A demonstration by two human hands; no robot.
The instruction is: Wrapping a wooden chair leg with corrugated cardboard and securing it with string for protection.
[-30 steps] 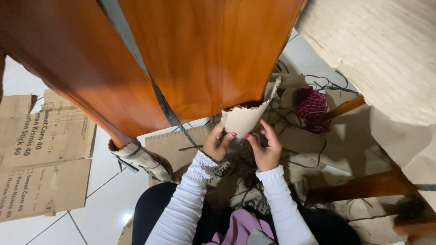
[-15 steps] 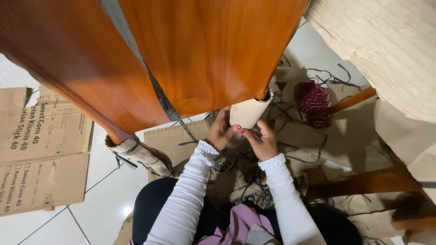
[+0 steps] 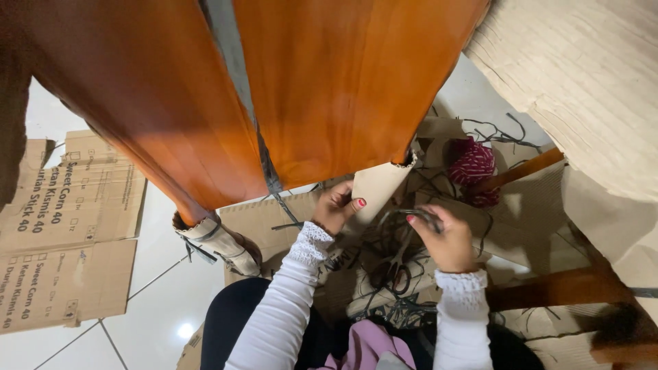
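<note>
The left hand (image 3: 337, 205) pinches the edge of a brown paper wrapping (image 3: 375, 186) that covers the lower end of an orange wooden panel (image 3: 343, 89), fingers closed on the paper. The right hand (image 3: 442, 236) is curled shut around what looks like a loop of dark cord or strapping (image 3: 401, 219), though the tangle makes it hard to be sure which strand it grips. To do this well, the paper should stay taut against the wood while the cord is drawn clear of the pile, one strand at a time.

A pair of scissors (image 3: 396, 264) lies just below the hands among loose dark offcuts. A ball of dark red yarn (image 3: 471, 164) sits near, beyond the right hand. Flattened cardboard (image 3: 62, 233) lies on the tiled floor (image 3: 157, 301) well to the left. A second panel's wrapped foot (image 3: 216, 236) stands close by the left arm, crowding it.
</note>
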